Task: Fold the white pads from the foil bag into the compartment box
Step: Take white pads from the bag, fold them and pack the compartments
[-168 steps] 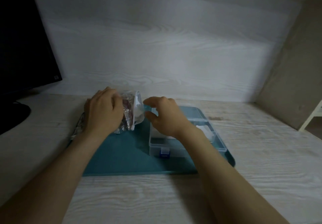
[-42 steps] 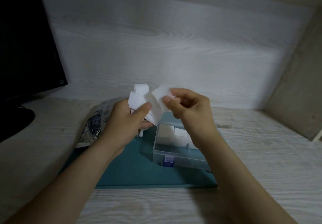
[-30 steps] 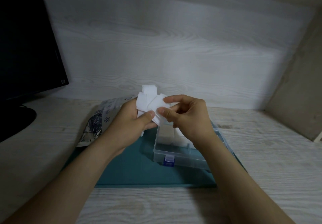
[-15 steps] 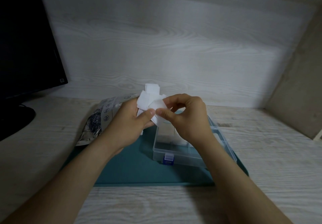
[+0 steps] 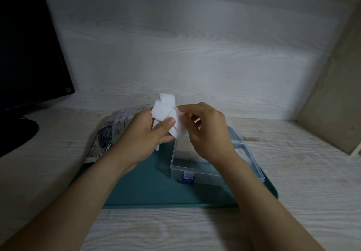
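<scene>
Dim room, pale wood-grain desk [image 5: 293, 172], teal mat [image 5: 148, 188], left hand [image 5: 144, 139] and right hand [image 5: 209, 133] pinching white square pads [image 5: 162, 110], clear plastic box [image 5: 207, 178] part-hidden.

I see a fanned bunch of white pads [image 5: 165, 110] pinched in the left hand [image 5: 144, 135]. The right hand [image 5: 209, 131] grips the lowest one, and all are raised over the box's far left corner. The box [image 5: 197, 169] is clear plastic with dividers, its blue latch [image 5: 188, 177] toward me. A white blur inside may be pads. The printed bag [image 5: 109, 133] lies flat to its left.
</scene>
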### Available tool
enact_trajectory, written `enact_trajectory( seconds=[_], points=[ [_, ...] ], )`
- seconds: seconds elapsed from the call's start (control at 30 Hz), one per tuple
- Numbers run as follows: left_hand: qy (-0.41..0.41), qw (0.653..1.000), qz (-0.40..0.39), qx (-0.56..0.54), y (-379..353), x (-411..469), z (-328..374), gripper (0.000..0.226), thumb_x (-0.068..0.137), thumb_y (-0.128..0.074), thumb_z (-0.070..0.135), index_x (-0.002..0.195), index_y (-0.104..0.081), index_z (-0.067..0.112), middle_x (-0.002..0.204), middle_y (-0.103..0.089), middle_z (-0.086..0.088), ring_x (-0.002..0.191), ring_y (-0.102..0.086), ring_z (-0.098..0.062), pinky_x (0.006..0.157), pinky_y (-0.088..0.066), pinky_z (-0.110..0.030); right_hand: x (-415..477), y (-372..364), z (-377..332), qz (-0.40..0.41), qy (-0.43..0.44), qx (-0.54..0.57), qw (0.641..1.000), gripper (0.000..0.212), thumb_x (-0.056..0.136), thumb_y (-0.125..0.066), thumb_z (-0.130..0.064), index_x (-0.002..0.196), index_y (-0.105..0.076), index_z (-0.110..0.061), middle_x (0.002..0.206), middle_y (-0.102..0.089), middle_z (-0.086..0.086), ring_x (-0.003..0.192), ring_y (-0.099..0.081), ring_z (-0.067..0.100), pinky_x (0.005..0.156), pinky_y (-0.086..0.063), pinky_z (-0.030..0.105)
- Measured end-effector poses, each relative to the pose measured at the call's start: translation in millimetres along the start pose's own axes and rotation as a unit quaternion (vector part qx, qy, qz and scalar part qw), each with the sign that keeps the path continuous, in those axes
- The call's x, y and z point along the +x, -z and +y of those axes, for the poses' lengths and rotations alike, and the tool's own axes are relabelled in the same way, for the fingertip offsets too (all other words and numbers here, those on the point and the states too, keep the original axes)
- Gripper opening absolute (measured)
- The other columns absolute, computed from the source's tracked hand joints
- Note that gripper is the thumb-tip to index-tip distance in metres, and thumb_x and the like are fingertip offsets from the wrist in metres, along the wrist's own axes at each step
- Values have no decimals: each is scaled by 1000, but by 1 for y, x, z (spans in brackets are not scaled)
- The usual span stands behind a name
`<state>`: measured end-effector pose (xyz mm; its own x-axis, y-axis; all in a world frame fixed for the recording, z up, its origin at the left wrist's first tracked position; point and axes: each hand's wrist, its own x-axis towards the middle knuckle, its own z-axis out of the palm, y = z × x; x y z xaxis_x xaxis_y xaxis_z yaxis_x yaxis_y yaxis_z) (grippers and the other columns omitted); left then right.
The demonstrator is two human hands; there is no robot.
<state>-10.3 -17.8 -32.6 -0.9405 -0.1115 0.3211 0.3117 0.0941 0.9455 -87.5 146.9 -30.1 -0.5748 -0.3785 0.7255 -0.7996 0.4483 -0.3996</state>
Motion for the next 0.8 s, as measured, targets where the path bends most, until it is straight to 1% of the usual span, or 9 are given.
enact_trajectory(
  seconds=[0.07, 0.2, 0.3, 0.4, 0.5, 0.6, 0.63, 0.7, 0.8],
  points=[
    [3, 1000, 10, -21, -1, 0, 1, 23, 110, -53, 16, 128, -68, 13, 119, -79, 0, 114, -75, -16, 93, -62, -34, 1, 0, 0, -8, -7, 7, 1000, 23, 102, -65, -12, 118, -78, -22, 103, -72, -5, 83, -64, 7, 71, -51, 14],
    [9, 999, 36, -36, -1, 0, 0, 23, 112, -50, 18, 123, -69, 14, 114, -80, 0, 110, -76, -17, 85, -63, -30, 0, 2, -2, -25, -3, 26, 999, 20, 100, -64, -6, 109, -74, -20, 100, -69, -4, 87, -61, 9, 72, -51, 18],
    [13, 999, 37, -25, 1, 1, -1, 24, 112, -49, 19, 125, -68, 14, 115, -80, 0, 111, -76, -17, 88, -63, -32, -1, 3, -5, -21, 10, 51, 998, 19, 99, -60, -2, 107, -71, -16, 102, -69, -4, 90, -60, 8, 78, -52, 25],
    [21, 999, 28, -3, 1, 1, -1, 26, 113, -47, 19, 128, -67, 12, 117, -79, 0, 111, -76, -16, 91, -63, -34, -1, 4, -5, 7, 23, 64, 998, 19, 101, -59, -4, 106, -70, -18, 102, -69, -6, 90, -59, 9, 78, -52, 28],
    [43, 999, 15, -11, -1, 0, 1, 29, 114, -43, 17, 127, -68, 11, 116, -79, -2, 110, -76, -17, 89, -64, -33, -1, 4, -5, 12, 32, 54, 998, 22, 101, -62, -7, 108, -75, -23, 103, -71, -7, 90, -59, 9, 79, -48, 23],
    [64, 996, 11, -53, -3, 1, 2, 30, 115, -42, 20, 128, -68, 13, 121, -78, -4, 115, -74, -21, 99, -61, -44, -1, 3, -6, 18, 24, 44, 999, 21, 100, -66, -9, 110, -79, -22, 102, -73, -7, 86, -60, 7, 76, -44, 10],
    [69, 995, 11, -71, -3, 2, 3, 31, 115, -42, 21, 129, -68, 13, 123, -77, -5, 117, -74, -22, 101, -59, -48, -1, 3, -6, 21, 20, 40, 999, 20, 99, -68, -10, 111, -79, -21, 103, -73, -7, 86, -61, 6, 76, -44, 8],
    [80, 991, 16, -108, -3, 2, 3, 30, 114, -42, 19, 130, -67, 10, 125, -76, -10, 118, -73, -27, 102, -57, -53, -1, 3, -6, 23, 17, 27, 999, 19, 98, -70, -11, 113, -79, -19, 104, -71, -6, 84, -60, 5, 75, -44, 6],
    [91, 989, 24, -117, 0, 3, 3, 30, 110, -42, 6, 127, -67, 6, 123, -75, -17, 116, -73, -31, 103, -56, -58, 0, 2, -4, 10, 21, 29, 999, 21, 97, -74, -14, 118, -77, -18, 108, -64, -5, 86, -58, -1, 76, -43, 5]
  ],
)
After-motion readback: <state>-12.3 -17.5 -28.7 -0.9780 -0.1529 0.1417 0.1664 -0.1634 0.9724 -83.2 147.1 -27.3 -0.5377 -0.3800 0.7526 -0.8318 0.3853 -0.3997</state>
